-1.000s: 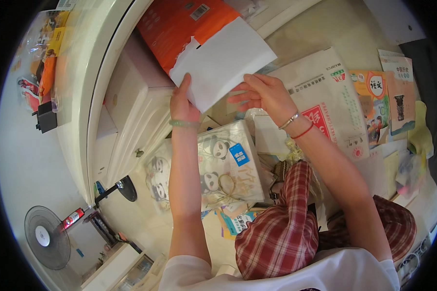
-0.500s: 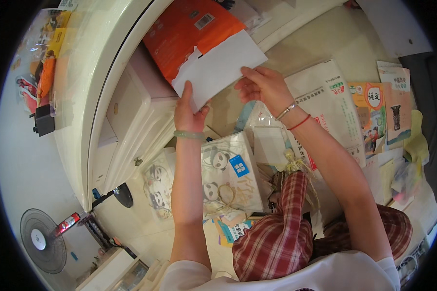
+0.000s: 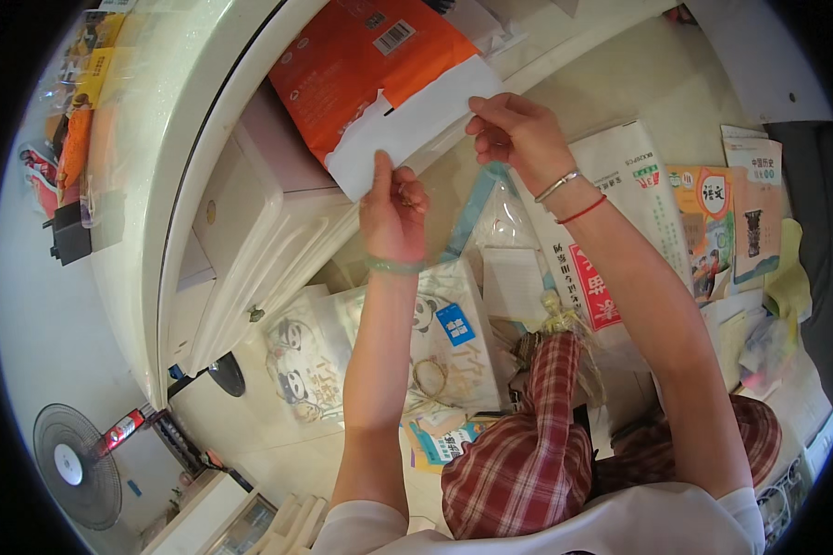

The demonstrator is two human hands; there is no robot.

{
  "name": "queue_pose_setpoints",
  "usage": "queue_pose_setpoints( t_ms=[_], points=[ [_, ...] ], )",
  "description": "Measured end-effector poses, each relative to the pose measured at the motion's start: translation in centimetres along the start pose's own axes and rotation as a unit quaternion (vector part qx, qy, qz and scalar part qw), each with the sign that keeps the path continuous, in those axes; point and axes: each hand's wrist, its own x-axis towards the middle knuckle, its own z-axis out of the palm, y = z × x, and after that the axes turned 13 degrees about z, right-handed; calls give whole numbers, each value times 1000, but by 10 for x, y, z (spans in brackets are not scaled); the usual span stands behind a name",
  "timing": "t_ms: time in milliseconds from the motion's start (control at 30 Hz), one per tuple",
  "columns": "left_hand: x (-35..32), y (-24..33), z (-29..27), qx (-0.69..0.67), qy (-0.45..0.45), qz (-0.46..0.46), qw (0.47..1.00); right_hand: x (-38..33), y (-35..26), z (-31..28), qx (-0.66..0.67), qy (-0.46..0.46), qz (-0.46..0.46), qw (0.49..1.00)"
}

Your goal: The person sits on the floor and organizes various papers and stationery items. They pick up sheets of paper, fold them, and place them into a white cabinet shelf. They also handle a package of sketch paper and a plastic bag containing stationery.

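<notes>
An orange package with a barcode lies at the top of the view, its near end ragged and torn. Along that end shows a white paper-like strip; whether it is the package's folded-back inside or a separate sheet, I cannot tell. With thumb and curled fingers, my left hand pinches the strip's near edge. My right hand is closed at the strip's right corner, thumb and forefinger together on it. A green bangle is on my left wrist; a silver bracelet and red cord are on my right.
Below my hands are a panda-print bag, a small white pad and a large white printed packet. Books lie to the right. A pale cabinet and a fan stand on the left.
The visible white area has become narrower, a strip along the orange package. My left hand has shifted right, and my right hand has moved slightly right and away from me.
</notes>
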Motion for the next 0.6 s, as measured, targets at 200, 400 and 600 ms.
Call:
queue_pose_setpoints(
  t_ms=[200, 400, 600],
  points=[
    [38, 13, 11, 9, 40, 50, 998, 26, -8, 19, 44, -39, -8, 998],
    [29, 14, 4, 69, -23, 45, 996, 19, -12, 20, 7, -27, -8, 1000],
    [42, 19, 8, 123, -33, 72, 989, 32, -18, 27, -8, -29, -20, 999]
  ],
)
